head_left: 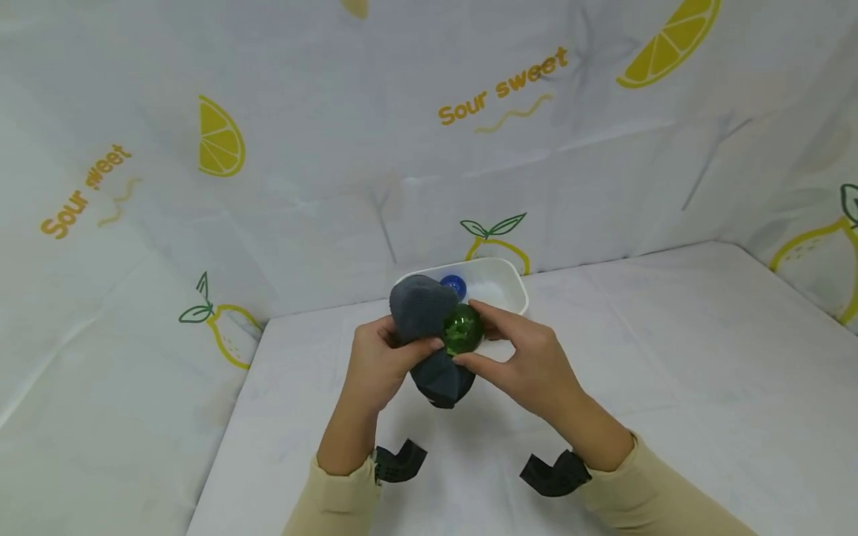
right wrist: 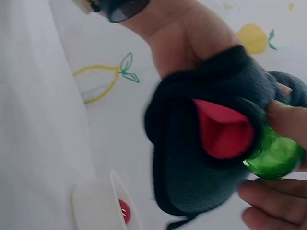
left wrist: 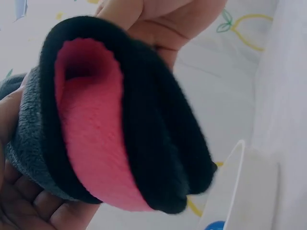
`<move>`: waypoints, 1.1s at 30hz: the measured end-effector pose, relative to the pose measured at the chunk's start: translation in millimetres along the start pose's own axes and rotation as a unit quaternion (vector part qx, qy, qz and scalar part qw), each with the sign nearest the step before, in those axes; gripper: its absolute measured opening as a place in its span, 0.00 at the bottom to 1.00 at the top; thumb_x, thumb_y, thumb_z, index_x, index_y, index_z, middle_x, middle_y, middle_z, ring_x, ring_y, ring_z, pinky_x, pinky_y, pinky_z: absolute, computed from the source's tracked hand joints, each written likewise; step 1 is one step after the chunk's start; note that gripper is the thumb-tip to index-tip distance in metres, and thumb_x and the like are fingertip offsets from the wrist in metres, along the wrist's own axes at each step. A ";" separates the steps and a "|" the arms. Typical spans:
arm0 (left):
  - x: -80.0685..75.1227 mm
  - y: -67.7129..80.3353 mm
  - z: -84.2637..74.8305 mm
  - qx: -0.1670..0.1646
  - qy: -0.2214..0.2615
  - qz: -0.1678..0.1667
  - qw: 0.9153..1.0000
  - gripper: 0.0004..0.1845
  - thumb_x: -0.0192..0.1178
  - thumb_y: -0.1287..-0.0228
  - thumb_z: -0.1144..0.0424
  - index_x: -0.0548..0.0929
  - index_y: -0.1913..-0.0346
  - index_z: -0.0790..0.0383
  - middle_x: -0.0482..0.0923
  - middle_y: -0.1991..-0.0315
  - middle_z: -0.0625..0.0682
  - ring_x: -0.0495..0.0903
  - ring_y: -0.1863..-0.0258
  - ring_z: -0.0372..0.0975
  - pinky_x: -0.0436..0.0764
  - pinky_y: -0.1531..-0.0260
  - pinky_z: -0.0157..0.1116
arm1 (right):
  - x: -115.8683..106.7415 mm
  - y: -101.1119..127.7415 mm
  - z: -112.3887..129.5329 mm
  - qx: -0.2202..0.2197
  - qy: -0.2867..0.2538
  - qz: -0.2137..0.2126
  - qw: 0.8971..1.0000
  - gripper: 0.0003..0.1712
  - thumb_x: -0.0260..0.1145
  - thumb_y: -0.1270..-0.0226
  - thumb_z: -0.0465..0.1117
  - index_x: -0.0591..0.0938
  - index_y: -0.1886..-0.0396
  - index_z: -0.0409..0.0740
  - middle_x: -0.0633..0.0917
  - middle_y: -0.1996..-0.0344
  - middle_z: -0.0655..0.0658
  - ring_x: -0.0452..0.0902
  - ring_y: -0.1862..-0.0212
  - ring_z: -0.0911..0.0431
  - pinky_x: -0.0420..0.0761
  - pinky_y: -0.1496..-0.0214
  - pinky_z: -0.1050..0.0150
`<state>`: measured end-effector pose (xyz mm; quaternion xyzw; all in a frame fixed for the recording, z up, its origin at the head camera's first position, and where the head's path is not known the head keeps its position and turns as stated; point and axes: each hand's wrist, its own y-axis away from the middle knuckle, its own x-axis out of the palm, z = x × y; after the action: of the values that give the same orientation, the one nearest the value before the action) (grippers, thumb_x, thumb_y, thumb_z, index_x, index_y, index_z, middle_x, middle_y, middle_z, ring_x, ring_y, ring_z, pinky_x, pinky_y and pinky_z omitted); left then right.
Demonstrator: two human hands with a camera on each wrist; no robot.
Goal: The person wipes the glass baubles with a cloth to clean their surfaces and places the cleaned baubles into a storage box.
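My left hand [head_left: 378,365] grips a dark grey plush cloth [head_left: 421,307] above the table. The cloth is folded over, with black edging and a bright pink inner side [left wrist: 98,129] that shows in both wrist views. A shiny, see-through green ball [head_left: 464,327] is pinched between the thumb and fingers of my right hand [head_left: 539,365], right up against the cloth. The left thumb lies over the cloth beside the ball. Part of the ball is hidden behind the fingers in the right wrist view.
Behind the hands stands a white tray [head_left: 503,292] close to the back wall, with a blue ball [head_left: 456,285] inside. Something round and red [right wrist: 124,211] shows at its rim in the right wrist view. A lemon-printed sheet [head_left: 302,186] covers the walls.
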<state>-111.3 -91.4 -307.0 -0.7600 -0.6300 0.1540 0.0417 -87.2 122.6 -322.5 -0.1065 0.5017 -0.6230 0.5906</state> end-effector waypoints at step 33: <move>0.2 0.7 0.9 0.035 -0.057 -0.009 0.998 0.15 0.74 0.47 0.63 0.87 0.56 0.64 0.88 0.63 0.56 0.88 0.65 0.41 0.86 0.62 0.38 | 1.2 -0.1 3.4 0.218 -0.153 0.100 0.959 0.33 0.71 0.37 0.46 0.74 0.34 0.40 0.87 0.58 0.43 0.85 0.58 0.58 0.85 0.58 0.66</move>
<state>-110.9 -91.5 -308.1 -0.7423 -0.6323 0.2191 0.0339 -85.1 119.8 -321.3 -0.0185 0.2658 -0.6311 0.7285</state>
